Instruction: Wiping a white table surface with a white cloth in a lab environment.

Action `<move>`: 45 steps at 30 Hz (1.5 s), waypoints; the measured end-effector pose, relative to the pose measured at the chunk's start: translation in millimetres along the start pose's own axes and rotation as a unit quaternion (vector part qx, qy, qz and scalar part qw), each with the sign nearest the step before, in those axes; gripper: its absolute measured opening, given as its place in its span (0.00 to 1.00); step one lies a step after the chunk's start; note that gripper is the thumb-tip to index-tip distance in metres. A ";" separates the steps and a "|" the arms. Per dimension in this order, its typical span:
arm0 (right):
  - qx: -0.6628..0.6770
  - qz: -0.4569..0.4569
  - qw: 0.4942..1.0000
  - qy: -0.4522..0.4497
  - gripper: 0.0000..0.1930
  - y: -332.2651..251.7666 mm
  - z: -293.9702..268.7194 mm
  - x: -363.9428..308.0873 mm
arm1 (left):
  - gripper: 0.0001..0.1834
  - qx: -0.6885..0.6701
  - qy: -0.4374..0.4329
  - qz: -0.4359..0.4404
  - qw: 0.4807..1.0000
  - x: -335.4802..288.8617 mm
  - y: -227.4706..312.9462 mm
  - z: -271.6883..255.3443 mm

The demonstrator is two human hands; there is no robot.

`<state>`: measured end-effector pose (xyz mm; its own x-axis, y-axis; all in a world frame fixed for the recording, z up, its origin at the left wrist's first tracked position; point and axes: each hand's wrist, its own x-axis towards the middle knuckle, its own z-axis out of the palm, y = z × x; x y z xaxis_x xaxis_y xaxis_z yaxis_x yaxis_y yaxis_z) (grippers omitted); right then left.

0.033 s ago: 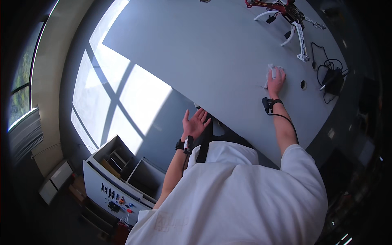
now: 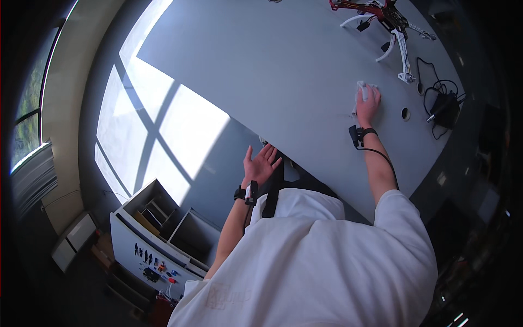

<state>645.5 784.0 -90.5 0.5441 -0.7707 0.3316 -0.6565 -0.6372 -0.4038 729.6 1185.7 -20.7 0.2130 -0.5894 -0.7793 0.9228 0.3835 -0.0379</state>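
Note:
My right hand [image 2: 368, 104] is stretched out over the grey table [image 2: 272, 71] and presses on a small white cloth [image 2: 360, 87] that sticks out beyond the fingertips. My left hand [image 2: 260, 165] hovers at the table's near edge with its fingers spread, its palm up and nothing in it. Both wrists wear black bands, and a thin cable runs down from the right one.
A red and white quadcopter frame [image 2: 388, 24] lies at the far end of the table. A black adapter with coiled cables [image 2: 444, 103] and a round cable hole [image 2: 406, 113] sit right of my right hand. A white open cabinet [image 2: 158, 234] stands lower left.

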 end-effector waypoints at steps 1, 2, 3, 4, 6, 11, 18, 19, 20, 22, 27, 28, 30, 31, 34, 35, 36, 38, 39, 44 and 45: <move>0.010 0.003 1.000 0.008 0.15 -8.6 9.9 13.2 | 0.39 0.000 -0.007 0.000 1.000 0.0 0.0 0.0; 0.012 -0.021 1.000 0.003 0.15 -19.0 19.6 21.3 | 0.39 0.000 -0.014 0.000 1.000 -0.5 0.1 -0.4; 0.012 -0.044 0.999 -0.002 0.15 -31.4 29.0 25.9 | 0.39 -0.003 -0.010 -0.001 1.000 -1.4 0.5 -1.5; 0.030 -0.064 0.997 -0.010 0.15 -45.8 38.8 30.7 | 0.39 0.001 -0.017 0.001 1.000 -1.4 0.9 -2.3; 0.064 -0.097 0.993 -0.028 0.16 -78.2 55.3 27.5 | 0.39 0.004 -0.023 0.000 1.000 -0.6 2.1 -3.3; 0.162 -0.194 0.959 -0.130 0.18 -165.9 69.0 -27.9 | 0.40 0.005 -0.011 0.001 1.000 0.4 4.1 -2.9; 0.212 -0.366 0.862 -0.279 0.21 -225.4 34.7 -124.8 | 0.40 -0.020 -0.012 0.007 1.000 -1.2 4.6 -3.7; 0.213 -0.365 0.863 -0.275 0.21 -225.3 32.8 -127.0 | 0.40 -0.024 -0.017 0.005 1.000 -0.1 3.6 -3.0; 0.217 -0.370 0.859 -0.279 0.22 -223.3 30.9 -127.6 | 0.40 -0.028 -0.023 0.003 0.999 0.8 3.0 -2.4; 0.219 -0.373 0.857 -0.279 0.23 -215.8 30.7 -122.7 | 0.40 -0.021 -0.012 0.003 1.000 1.4 1.9 0.0; 0.210 -0.283 0.906 -0.234 0.23 -167.6 30.0 -77.0 | 0.41 -0.013 -0.001 0.008 1.000 -2.5 3.5 -3.2; 0.194 -0.259 0.922 -0.213 0.22 -150.3 29.2 -60.5 | 0.41 -0.010 -0.011 0.002 1.000 -2.5 4.0 -4.1; 0.154 -0.212 0.950 -0.170 0.21 -110.6 31.1 -21.2 | 0.41 -0.007 -0.023 -0.003 1.000 -0.8 4.2 -0.3; 0.131 -0.187 0.962 -0.150 0.20 -91.1 32.6 -3.0 | 0.41 -0.003 -0.014 -0.004 1.000 -1.8 5.0 2.5; 0.054 -0.112 0.986 -0.109 0.19 -37.2 34.6 50.4 | 0.40 -0.008 -0.009 -0.001 1.000 -3.0 4.8 0.5; 0.032 -0.092 0.991 -0.091 0.19 -24.7 38.6 62.8 | 0.40 -0.017 -0.011 0.000 1.000 -2.3 3.7 -2.8; 0.031 -0.095 0.991 -0.094 0.19 -14.0 42.5 75.2 | 0.40 -0.021 -0.011 0.000 1.000 -1.7 2.7 -2.0; -0.035 -0.080 0.995 -0.046 0.19 -0.1 49.0 92.3 | 0.40 -0.013 -0.013 0.003 1.000 -1.3 0.5 1.9; -0.037 -0.082 0.995 -0.051 0.19 -4.7 52.7 93.7 | 0.40 -0.017 -0.010 0.002 1.000 -1.2 0.2 0.4; 0.011 -0.135 0.990 -0.049 0.18 -60.2 66.2 62.6 | 0.39 -0.022 -0.026 0.012 0.999 -1.4 -0.6 -2.3; 0.039 -0.162 0.982 -0.085 0.18 -78.7 64.8 45.8 | 0.39 -0.023 -0.026 0.012 0.999 -2.8 -0.7 -2.8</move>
<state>756.0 799.0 -98.8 0.8011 -0.5125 0.3092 -0.3962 -0.8412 -0.3679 727.4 1189.1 -20.3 0.2517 -0.6151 -0.7472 0.9019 0.4291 -0.0494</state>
